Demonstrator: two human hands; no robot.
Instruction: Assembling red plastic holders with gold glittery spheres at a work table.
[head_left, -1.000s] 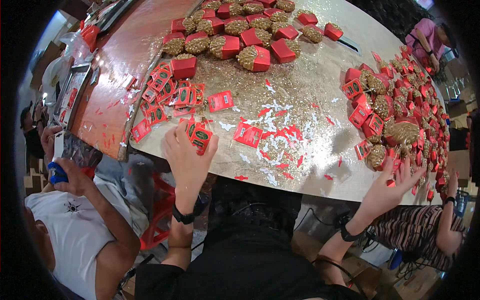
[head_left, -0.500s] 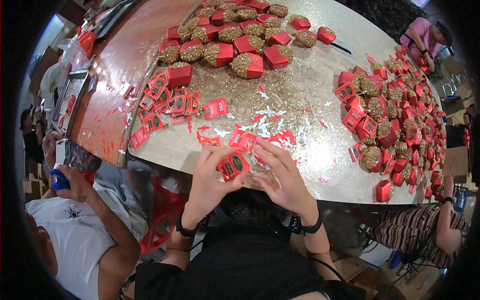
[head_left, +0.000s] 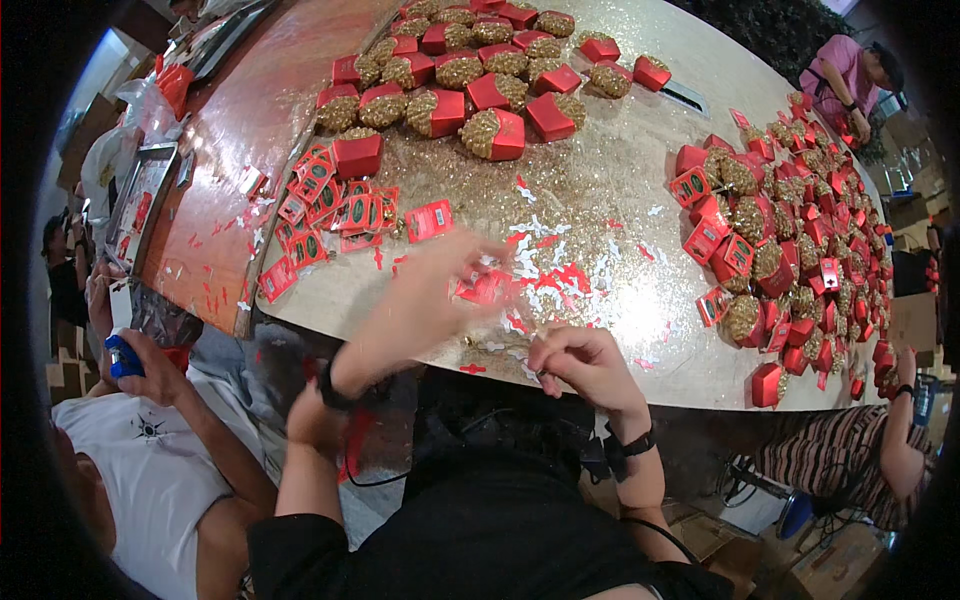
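My left hand [head_left: 425,300] is stretched out over the near part of the table and smeared by motion, so its finger state is unclear. By its fingertips lies a red card [head_left: 482,288], partly blurred. Lower and to the right, my right hand [head_left: 588,362] has its fingers pinched together at the table's near edge; whatever they hold is too small to make out. Small red and white paper cut-outs [head_left: 565,280] are scattered in front of both hands. Left of them sits a pile of red cards with green ovals [head_left: 350,208], with a single red card [head_left: 430,221] beside it.
Gold-glittered ornaments with red tops [head_left: 460,70] stand in a group at the far side. Many more form a heap [head_left: 790,250] on the right. Glitter covers the table [head_left: 640,170]. Co-workers are at the left [head_left: 150,440], lower right [head_left: 840,460] and far right [head_left: 850,80].
The red card with a green oval is no longer visible in my left hand, which has swung forward over the table. My right hand has moved down and right, its fingers closing from spread to pinched.
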